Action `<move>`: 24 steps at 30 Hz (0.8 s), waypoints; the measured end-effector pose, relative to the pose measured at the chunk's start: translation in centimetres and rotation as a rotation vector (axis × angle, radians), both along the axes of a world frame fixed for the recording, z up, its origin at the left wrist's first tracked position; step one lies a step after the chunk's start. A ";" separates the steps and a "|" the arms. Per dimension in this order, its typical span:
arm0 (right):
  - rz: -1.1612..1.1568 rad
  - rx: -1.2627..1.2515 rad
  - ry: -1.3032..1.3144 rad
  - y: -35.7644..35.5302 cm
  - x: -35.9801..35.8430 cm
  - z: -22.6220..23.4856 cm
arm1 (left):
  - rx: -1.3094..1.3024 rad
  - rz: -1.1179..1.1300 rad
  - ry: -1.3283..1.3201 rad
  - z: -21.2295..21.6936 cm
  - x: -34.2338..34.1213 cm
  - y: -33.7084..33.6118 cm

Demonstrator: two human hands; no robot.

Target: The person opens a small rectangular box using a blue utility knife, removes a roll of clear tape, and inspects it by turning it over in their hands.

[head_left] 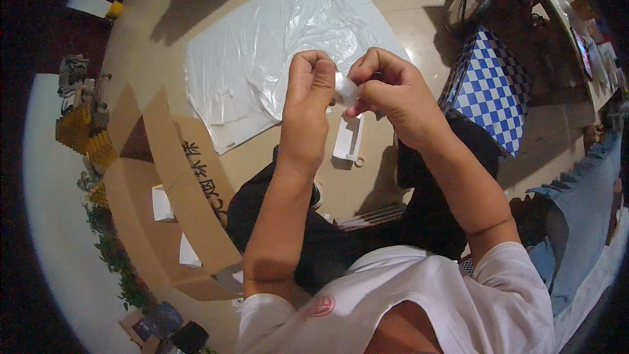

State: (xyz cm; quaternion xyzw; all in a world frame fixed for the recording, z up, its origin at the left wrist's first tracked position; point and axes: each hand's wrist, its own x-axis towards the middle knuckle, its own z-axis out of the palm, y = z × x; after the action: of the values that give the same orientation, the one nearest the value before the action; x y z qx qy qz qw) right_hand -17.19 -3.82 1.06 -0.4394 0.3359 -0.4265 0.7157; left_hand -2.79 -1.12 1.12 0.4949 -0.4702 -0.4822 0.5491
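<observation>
both hands are up in front of the chest working the same small white piece [343, 89], looks like folded paper but it's too small to say for sure. the left hand [309, 92] has its grip pressed together on the left edge of the piece, thumb and fingers curled tight, and the right hand [386, 85] is pinching the right side with the fingertips, so the piece sits squeezed right between the two grips. judging by that, the folding or shaping is somewhere in the middle, not finished, since both hands are on it and it hasn't been set down. just below the grips on the floor lies a small white open box [348, 137] with a tiny ring [359, 162] beside it, and beyond the grips a big clear plastic sheet [275, 46] is spread flat. off to the left of the grips there's an open cardboard box [177, 203] with a few white bits inside, which may be the done ones, can't tell. to the right sits a blue and white checkered bag [491, 92].
</observation>
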 end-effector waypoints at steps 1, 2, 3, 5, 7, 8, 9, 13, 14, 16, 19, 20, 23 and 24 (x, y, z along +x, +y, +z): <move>0.000 -0.006 -0.014 0.1 0.0 0.0 | -0.034 0.012 0.019 0.1 -0.2 0.0; 0.004 0.006 -0.036 0.0 0.0 0.0 | -0.067 0.023 0.038 0.2 -0.3 -0.1; 0.008 0.019 -0.057 -0.1 -0.1 -0.2 | -0.101 0.035 0.057 0.2 -0.4 -0.2; -0.002 0.037 -0.073 -0.1 -0.1 -0.1 | -0.069 0.006 0.143 0.3 -0.3 -0.3; -0.022 0.053 -0.065 0.1 0.0 0.5 | -0.040 -0.005 0.174 0.2 -0.2 -0.3; -0.029 0.028 -0.032 0.1 0.2 0.5 | -0.028 -0.001 0.163 0.0 -0.3 -0.3; -0.037 0.003 0.001 0.1 0.3 0.5 | -0.015 0.003 0.151 -0.1 -0.3 -0.2; -0.035 0.024 -0.010 0.0 0.1 0.0 | -0.031 0.005 0.149 -0.9 -0.7 0.0; -0.040 0.030 -0.025 0.0 0.1 -0.1 | -0.036 0.023 0.131 -1.0 -0.8 0.0; -0.048 0.041 -0.054 0.1 0.1 -0.2 | -0.040 0.041 0.102 -1.1 -0.9 0.0; -0.058 0.036 -0.039 0.2 0.1 0.1 | -0.049 0.039 0.076 -1.1 -0.9 0.0; -0.065 0.033 -0.040 0.1 0.1 0.1 | -0.059 0.036 0.072 -1.1 -0.9 0.0; -0.079 0.020 -0.042 0.2 0.1 -0.3 | -0.067 0.048 0.057 -1.3 -1.0 0.0; -0.079 0.013 -0.039 0.2 0.1 -0.3 | -0.067 0.055 0.050 -1.4 -1.0 0.0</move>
State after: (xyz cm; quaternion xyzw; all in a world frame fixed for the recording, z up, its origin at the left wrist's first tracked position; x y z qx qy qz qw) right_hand -17.09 -3.62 0.76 -0.4129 0.3419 -0.4608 0.7073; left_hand -3.81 -1.16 -0.27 0.4768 -0.4583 -0.4633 0.5899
